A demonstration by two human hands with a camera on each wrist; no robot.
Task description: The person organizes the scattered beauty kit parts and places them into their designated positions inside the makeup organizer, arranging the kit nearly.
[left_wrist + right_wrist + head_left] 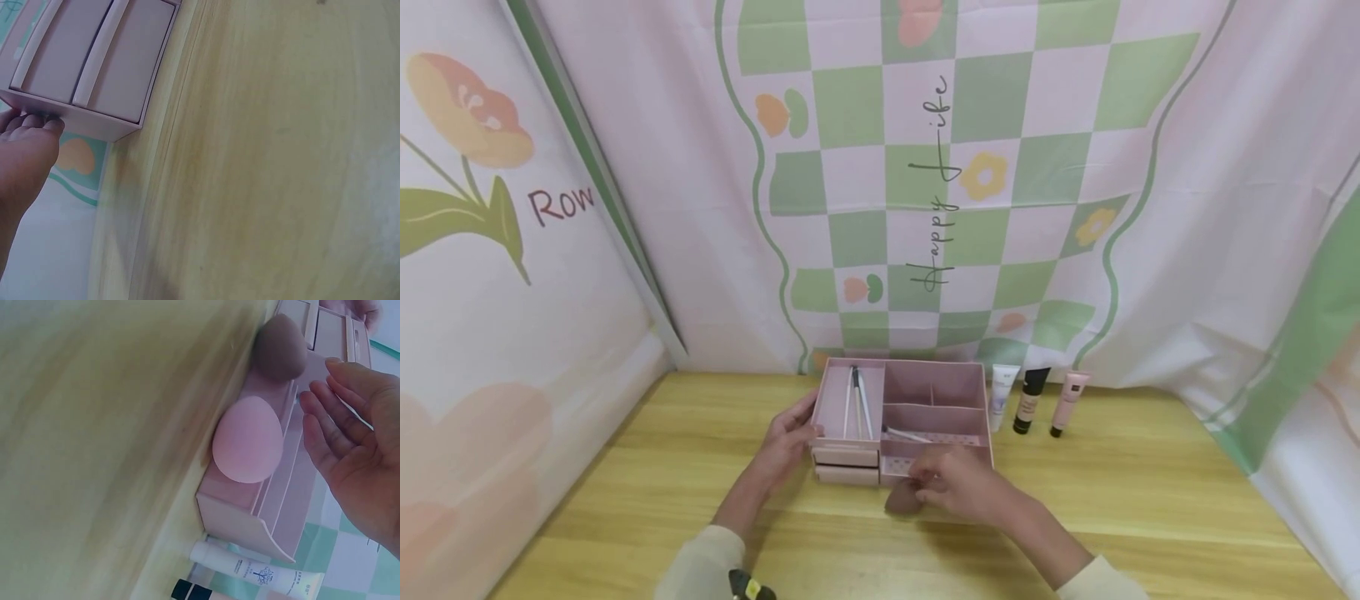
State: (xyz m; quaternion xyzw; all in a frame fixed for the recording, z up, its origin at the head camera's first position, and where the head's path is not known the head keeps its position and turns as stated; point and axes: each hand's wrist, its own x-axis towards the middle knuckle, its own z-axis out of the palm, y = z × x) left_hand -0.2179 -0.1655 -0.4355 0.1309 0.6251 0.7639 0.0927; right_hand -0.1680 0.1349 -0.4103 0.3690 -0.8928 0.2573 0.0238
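Note:
A pink desk organizer [934, 408] stands on the wooden table, its two drawers [847, 467] closed at the front left. My left hand [790, 442] rests against its left side, thumb near the front corner; the left wrist view shows the fingers [34, 125] at the side panel. At the front compartment, my right hand [958, 483] is beside a brown makeup sponge [281, 349]. In the right wrist view its loosely bent fingers are apart from that sponge. A pink makeup sponge [249, 440] sits beside the brown one; the right hand hides it in the head view.
Slim brushes [859, 404] lie on the organizer's left top, and another brush [908, 435] leans in a middle section. Right of the organizer stand a white tube [1002, 396], a black-capped beige tube [1030, 402] and a pink tube [1067, 404]. A patterned curtain [925, 208] hangs behind.

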